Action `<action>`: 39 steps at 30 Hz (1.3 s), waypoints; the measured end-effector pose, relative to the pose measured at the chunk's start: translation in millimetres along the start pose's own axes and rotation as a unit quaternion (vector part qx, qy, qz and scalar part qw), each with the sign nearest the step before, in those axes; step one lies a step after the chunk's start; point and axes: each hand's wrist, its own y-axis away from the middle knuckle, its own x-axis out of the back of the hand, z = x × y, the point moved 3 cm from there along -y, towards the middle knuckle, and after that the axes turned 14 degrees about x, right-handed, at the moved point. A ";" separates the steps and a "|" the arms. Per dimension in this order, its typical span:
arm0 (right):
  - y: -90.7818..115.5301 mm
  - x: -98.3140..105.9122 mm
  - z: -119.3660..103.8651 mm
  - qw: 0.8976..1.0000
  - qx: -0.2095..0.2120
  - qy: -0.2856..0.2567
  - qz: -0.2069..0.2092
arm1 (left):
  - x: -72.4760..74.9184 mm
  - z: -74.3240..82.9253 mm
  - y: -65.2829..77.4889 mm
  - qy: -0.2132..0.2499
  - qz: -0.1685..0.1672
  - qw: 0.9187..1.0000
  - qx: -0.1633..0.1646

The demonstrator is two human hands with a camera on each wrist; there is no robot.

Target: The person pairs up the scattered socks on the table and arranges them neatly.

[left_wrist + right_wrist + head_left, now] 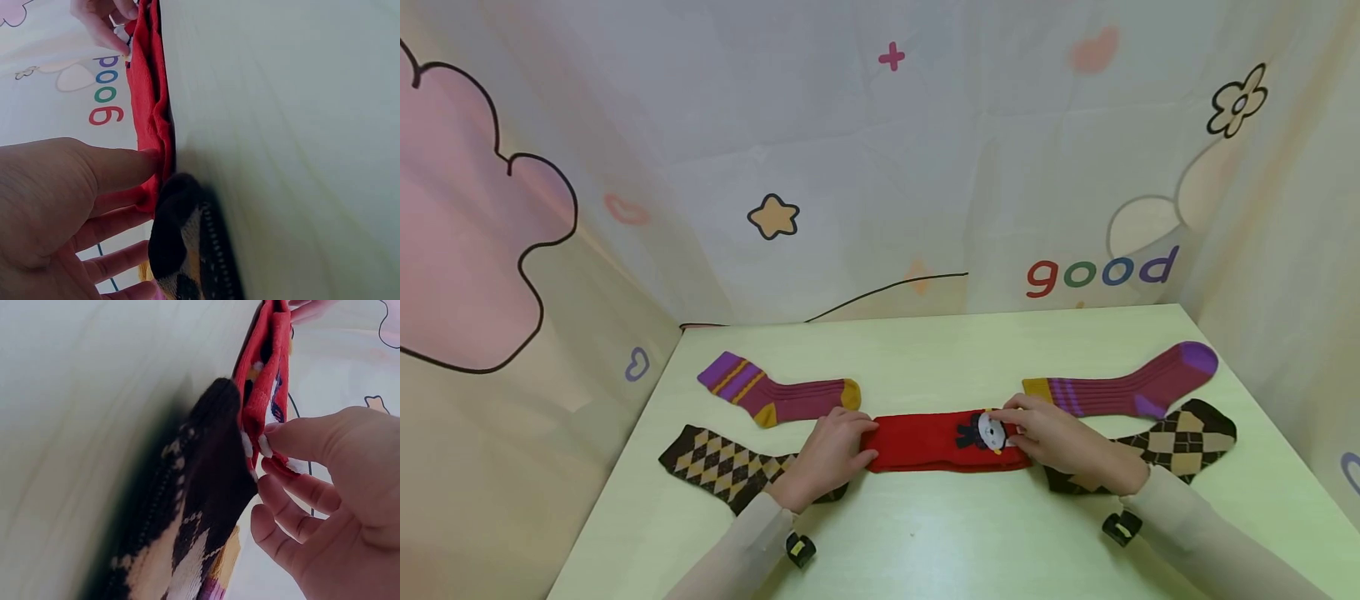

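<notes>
Two red socks [917, 442] lie stacked flat at the middle of the table, a white cartoon animal face with a dark scarf on their right part. My left hand [831, 450] holds their left end, thumb [128, 167] at the near edge and forefinger toward the far edge. At the right end, my right hand [1056, 437] pinches the socks between thumb [300, 439] and fingers. The layered edges of the red socks [259, 400] show in the right wrist view. Brown argyle socks lie partly hidden under each hand and forearm.
One argyle sock [718, 462] lies at left, another [1187, 437] at right. Behind them are a maroon sock with yellow heel and toe [805, 402] and a maroon sock with purple heel and toe [1112, 393]. A printed curtain [880, 167] hangs behind the table [940, 542].
</notes>
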 end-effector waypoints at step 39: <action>4.8 -0.8 4.4 0.999 -0.031 -0.009 -0.039 | -2.2 -2.2 -3.2 -0.019 -0.029 0.999 -0.003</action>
